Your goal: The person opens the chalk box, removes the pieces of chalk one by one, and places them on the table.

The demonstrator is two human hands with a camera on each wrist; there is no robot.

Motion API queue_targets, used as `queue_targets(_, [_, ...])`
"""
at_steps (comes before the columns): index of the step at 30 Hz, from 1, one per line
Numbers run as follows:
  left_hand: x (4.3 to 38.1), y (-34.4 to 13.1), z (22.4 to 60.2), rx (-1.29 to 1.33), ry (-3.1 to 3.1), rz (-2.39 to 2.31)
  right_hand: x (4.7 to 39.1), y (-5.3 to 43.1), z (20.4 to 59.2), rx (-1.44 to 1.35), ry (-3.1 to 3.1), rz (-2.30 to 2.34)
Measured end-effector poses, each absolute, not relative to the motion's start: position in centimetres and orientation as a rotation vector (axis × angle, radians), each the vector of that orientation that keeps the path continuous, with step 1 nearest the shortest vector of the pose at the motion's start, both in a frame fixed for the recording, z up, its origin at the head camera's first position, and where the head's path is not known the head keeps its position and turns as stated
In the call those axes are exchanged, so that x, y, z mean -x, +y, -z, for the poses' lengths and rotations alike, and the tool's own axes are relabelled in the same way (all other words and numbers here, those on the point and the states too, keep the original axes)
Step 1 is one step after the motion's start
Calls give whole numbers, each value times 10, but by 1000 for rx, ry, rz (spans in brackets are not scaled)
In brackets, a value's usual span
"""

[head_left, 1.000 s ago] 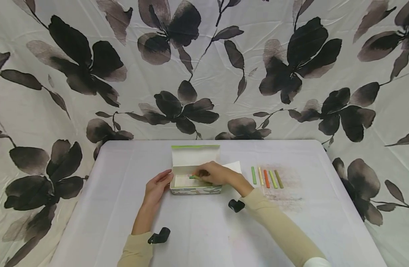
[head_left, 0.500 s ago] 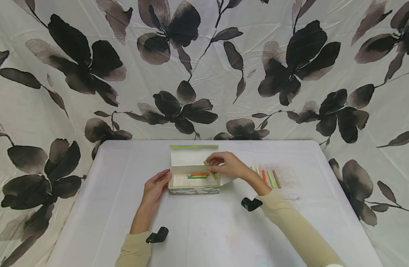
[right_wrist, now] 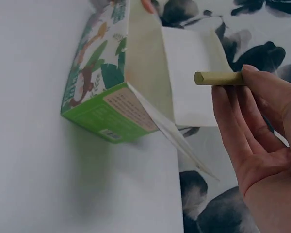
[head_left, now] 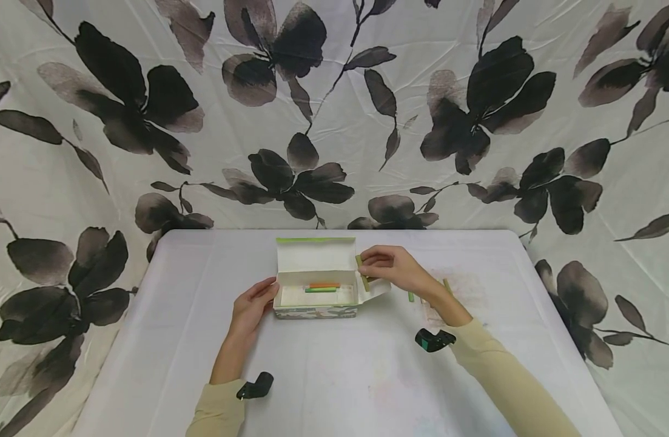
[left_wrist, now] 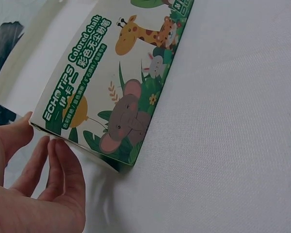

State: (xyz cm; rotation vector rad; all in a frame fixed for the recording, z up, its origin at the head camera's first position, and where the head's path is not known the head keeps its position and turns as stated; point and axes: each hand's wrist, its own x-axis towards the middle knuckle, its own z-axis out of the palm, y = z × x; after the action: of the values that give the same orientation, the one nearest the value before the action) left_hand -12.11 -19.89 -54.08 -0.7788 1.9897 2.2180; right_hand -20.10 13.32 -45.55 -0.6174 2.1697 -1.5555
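Observation:
In the head view an opened cardboard chalk box [head_left: 315, 312] stands on the table, its lid [head_left: 316, 255] raised at the back. An orange chalk stick [head_left: 324, 284] and a green one [head_left: 320, 291] lie inside. My left hand [head_left: 252, 306] holds the box's left end; the left wrist view has thumb and fingertips at the corner of the printed box [left_wrist: 116, 92]. Just right of the box, my right hand [head_left: 391, 267] pinches an olive-yellow chalk stick [right_wrist: 218, 78] between thumb and fingers, above the folded-out side flap [head_left: 375, 291].
On the table right of the box are a green chalk stick [head_left: 411, 297] and an olive one [head_left: 447, 285]. My right forearm covers the rest of that row. Reddish-brown chalk dust [head_left: 470, 285] marks the white cloth there. A floral curtain [head_left: 301, 182] hangs behind.
My right hand has come up out of the box with the olive-yellow chalk stick and moved right, past the box's right end. The left hand stays at the box.

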Motion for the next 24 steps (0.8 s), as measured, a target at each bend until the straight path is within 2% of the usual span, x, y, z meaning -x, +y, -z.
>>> queue_targets(13, [122, -201, 543, 774, 1995, -2210, 185, 181, 463, 414, 2148, 1640])
queue_targets(24, [121, -201, 544, 759, 1995, -2218, 165, 218, 485, 292, 2203, 1638])
